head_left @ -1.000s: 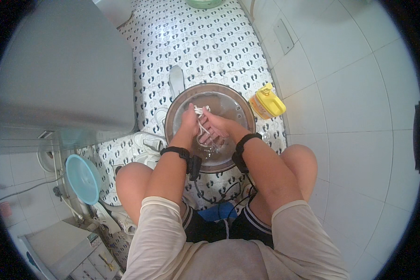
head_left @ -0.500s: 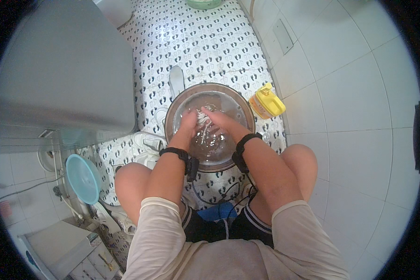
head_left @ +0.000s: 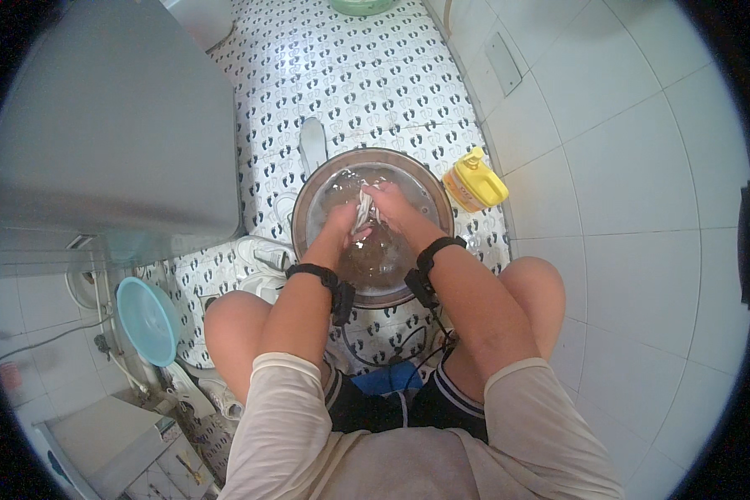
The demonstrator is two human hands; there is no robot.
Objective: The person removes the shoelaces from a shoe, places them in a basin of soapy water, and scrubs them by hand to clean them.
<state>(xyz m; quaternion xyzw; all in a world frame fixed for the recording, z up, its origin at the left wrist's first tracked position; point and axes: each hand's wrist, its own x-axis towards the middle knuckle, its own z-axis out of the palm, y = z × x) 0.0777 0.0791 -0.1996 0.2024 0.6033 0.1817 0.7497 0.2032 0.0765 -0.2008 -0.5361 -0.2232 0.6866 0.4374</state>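
Observation:
A round basin [head_left: 298,218] with a brown rim stands on the floor in front of me, holding cloudy, greyish-brown water. Over the water, a bunch of wet white shoelaces [head_left: 363,210] is gathered between my two hands. My left hand [head_left: 340,223] closes on the lower part of the bunch. My right hand [head_left: 393,205] grips it higher up, on the far side. Some fingertips are hidden by the laces and water. Just right of the rim is a yellow jug-shaped bottle [head_left: 480,185] with a handle and cap.
A pale insole [head_left: 312,143] lies beyond the basin's left rim. White shoes [head_left: 262,252] rest on its left. A light-blue basin [head_left: 147,320] leans near pipes at left. A large grey appliance [head_left: 125,125] fills the upper left; a tiled wall [head_left: 625,167] closes the right.
My hands have risen slightly out of the water and shifted around the shoelaces, which now show more plainly as a bundle. My right hand has turned farther over them.

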